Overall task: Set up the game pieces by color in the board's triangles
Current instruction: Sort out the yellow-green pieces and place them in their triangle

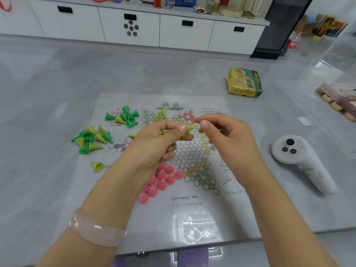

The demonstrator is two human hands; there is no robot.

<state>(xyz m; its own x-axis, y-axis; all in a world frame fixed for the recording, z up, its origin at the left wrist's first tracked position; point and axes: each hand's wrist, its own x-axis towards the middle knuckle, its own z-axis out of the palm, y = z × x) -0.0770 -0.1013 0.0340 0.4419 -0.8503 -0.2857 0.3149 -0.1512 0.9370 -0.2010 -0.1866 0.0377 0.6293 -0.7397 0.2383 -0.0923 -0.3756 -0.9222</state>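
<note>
A paper star-shaped board (192, 158) lies flat on the grey table. Pink pieces (161, 182) fill its near-left triangle. My left hand (154, 147) hovers over the board's middle and grips yellow-green pieces, one (187, 131) sticking out under the thumb. My right hand (227, 137) is just right of that piece, thumb and forefinger slightly apart and holding nothing. Two yellow-green pieces (161, 114) stand in the far-left triangle. Dark green pieces (125, 117) and a mixed green pile (92, 139) lie left of the star, with a lone yellow-green piece (96, 166) nearer me.
A yellow-green game box (244, 82) sits beyond the board at the right. A white controller (300, 160) lies to the right, and a box with round wooden pieces (339, 97) at the far right edge. White cabinets (131, 27) stand behind.
</note>
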